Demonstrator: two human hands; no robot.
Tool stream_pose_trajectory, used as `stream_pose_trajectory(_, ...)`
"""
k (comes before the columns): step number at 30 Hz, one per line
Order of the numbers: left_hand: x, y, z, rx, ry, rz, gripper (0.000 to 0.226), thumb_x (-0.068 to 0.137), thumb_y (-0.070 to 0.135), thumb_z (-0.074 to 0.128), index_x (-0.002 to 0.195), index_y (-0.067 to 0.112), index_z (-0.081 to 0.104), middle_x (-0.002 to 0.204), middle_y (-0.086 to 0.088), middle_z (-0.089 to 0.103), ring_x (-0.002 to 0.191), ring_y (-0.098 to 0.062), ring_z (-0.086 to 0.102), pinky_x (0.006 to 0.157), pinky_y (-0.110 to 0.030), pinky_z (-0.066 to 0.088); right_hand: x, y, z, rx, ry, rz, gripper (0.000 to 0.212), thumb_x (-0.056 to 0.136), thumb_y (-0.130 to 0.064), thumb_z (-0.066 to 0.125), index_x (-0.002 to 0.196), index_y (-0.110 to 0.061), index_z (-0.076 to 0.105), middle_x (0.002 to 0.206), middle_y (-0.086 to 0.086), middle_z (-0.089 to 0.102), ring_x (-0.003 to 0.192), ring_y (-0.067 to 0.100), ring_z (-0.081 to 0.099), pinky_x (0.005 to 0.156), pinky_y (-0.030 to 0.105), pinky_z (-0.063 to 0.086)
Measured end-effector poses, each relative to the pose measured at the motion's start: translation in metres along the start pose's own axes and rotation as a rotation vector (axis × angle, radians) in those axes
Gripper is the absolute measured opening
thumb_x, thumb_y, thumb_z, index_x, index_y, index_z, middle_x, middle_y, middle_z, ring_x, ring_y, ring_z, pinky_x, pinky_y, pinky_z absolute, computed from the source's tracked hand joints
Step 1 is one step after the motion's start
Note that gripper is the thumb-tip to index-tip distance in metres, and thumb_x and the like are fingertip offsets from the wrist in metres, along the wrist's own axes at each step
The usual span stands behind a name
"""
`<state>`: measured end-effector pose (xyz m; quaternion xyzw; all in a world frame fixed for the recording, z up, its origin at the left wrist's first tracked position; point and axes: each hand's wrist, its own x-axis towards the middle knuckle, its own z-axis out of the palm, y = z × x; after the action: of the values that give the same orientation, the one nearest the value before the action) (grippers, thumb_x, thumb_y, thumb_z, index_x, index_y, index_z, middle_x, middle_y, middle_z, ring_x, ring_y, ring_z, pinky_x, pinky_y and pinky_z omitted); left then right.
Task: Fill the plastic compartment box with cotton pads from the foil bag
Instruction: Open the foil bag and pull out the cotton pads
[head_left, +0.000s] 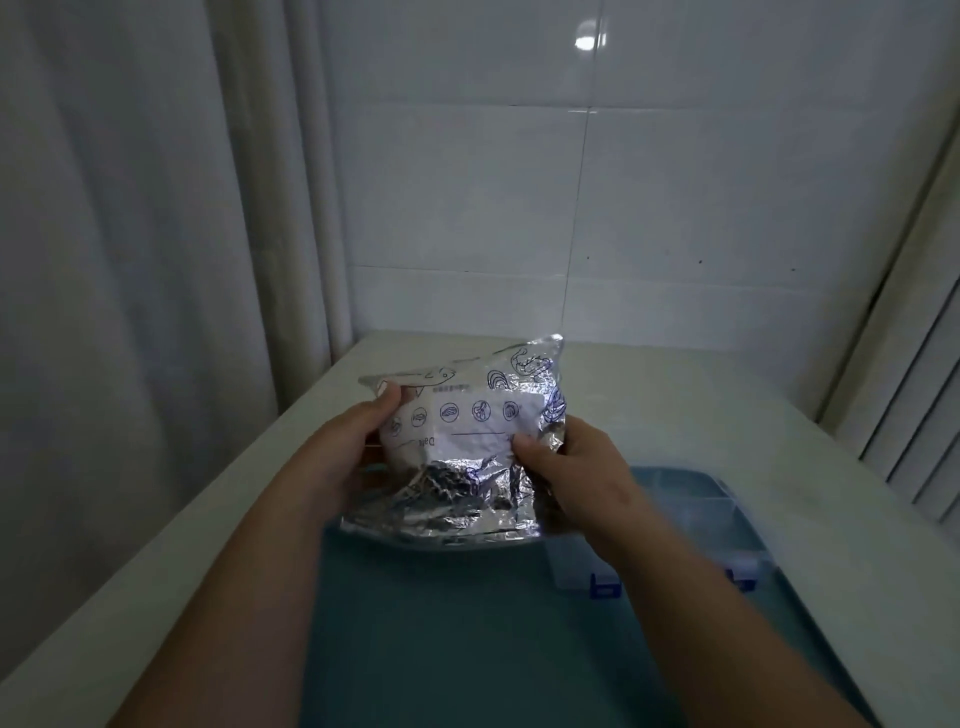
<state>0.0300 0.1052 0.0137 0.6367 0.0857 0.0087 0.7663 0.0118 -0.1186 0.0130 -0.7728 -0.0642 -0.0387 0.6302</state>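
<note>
Bag first: I have the foil bag (467, 441) held up off the surface (857, 545), its broad printed face towards me. Both hands are clamped on it. My left hand (343, 457) grips the left edge with its thumb on the front near the upper corner. My right hand (571, 467) pinches the right side, thumb on the white label.

The print reads upside down to me, so I judge the bag is turned over, but I cannot tell which end is its mouth. The foil is opaque, and no cotton pads show.

What matters for the next move is where the plastic compartment box (727, 514) lies. It sits below and to the right of the bag, partly under my right forearm, on the teal mat (467, 623). Its long side runs left to right, and its blue latches (602, 587) face me. My right hand is clearly the nearer one.

The box is blurred. I can make out dividers through the plastic, but not whether the lid is up. As I read it, the bag needs opening before anything goes across to the right.
</note>
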Motion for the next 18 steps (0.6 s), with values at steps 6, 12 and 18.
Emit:
stream_pose_trajectory(6,0.0091,-0.0016,-0.0055,-0.17,-0.083,0.021,0.062,0.07,0.026,0.074,0.127,0.007,0.059,0.113,-0.015,0.071,0.1,-0.033,0.069,0.082,-0.042,0.057,-0.002,0.0018,0.0024,-0.084,-0.012,-0.066,0.016,0.085,-0.034,0.071,0.093,-0.023,0.062,0.086,0.0,0.071,0.08,0.02,0.069,0.075,0.041,0.059)
stream_pose_trajectory(12,0.0047,0.0012,-0.0028,-0.196,-0.046,0.049,0.024,0.075,0.011,0.069,0.099,0.004,0.07,0.089,-0.017,0.074,0.075,-0.029,0.072,0.069,-0.038,0.059,-0.0004,0.0053,0.0078,0.073,-0.045,0.007,0.053,0.08,-0.057,0.066,0.124,-0.03,0.055,0.107,-0.002,0.071,0.093,0.017,0.07,0.089,0.047,0.055)
stream_pose_trajectory(18,0.0074,-0.0027,0.0011,-0.063,0.093,0.23,0.008,0.09,0.017,0.067,0.096,0.013,0.07,0.093,-0.012,0.076,0.086,-0.029,0.073,0.084,-0.045,0.056,0.0036,0.0063,0.0096,0.097,-0.044,0.011,0.054,0.077,-0.052,0.072,0.122,-0.025,0.058,0.1,0.001,0.074,0.089,0.018,0.072,0.087,0.047,0.056)
